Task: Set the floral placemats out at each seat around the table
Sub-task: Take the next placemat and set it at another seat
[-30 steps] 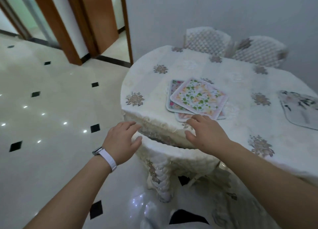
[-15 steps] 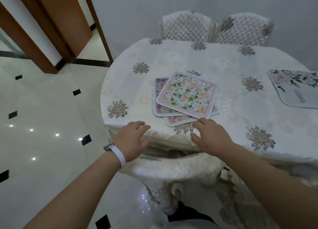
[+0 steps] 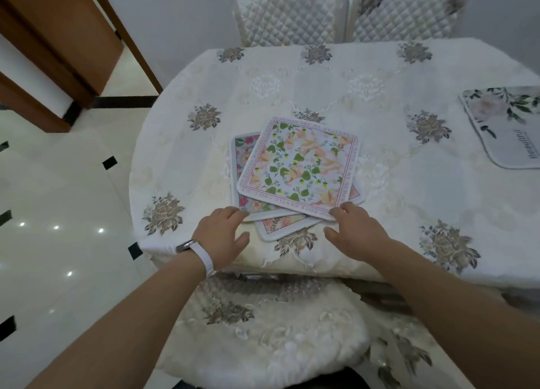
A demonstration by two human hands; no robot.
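A loose stack of floral placemats lies near the table's front edge. The top placemat [image 3: 298, 166] has green leaves, peach flowers and a pink border. Two more placemats peek out beneath it, one on the left [image 3: 238, 166] and one at the front [image 3: 277, 225]. My left hand [image 3: 222, 236], with a white wristband, rests on the cloth with fingertips at the stack's front left corner. My right hand [image 3: 355, 229] has its fingertips touching the top placemat's front right corner. Both hands have spread fingers and hold nothing. Another placemat [image 3: 508, 125], white with grey-green flowers, lies alone at the right edge.
The table [image 3: 336, 84] wears a white embroidered cloth. A cushioned chair seat [image 3: 263, 339] sits tucked in below my arms. Two quilted chair backs [image 3: 289, 11] [image 3: 406, 8] stand at the far side. Glossy tiled floor and a wooden door frame [image 3: 58, 38] are at left.
The view has swung in over the table. Both hands moved forward from the table's edge to the front corners of the placemat stack. The stack itself has not shifted.
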